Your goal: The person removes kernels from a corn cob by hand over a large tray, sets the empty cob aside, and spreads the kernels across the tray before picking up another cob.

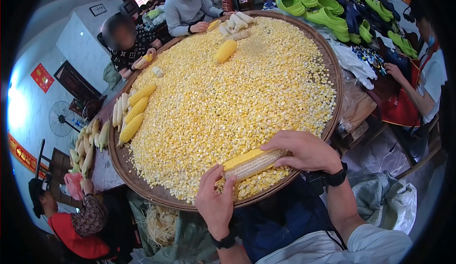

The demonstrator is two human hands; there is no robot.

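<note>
A partly shelled corn cob (252, 165) lies between my two hands over the near edge of the big round tray (332, 121). Yellow kernels remain along its upper side, while bare pale rows face me. My left hand (216, 200) is closed around the cob's left end, thumb below and fingers on top. Around the right end, my right hand (304, 152) grips with its thumb underneath and fingers over the kernels. Loose corn kernels (228, 102) cover most of the tray beneath the cob.
Whole cobs (137, 108) line the tray's left side, and stripped cobs (236, 21) lie at the far edge. Other people sit around. Unhusked corn (85, 145) is piled at left, green clogs (327, 24) at back right. Sacks (384, 202) stand on the floor.
</note>
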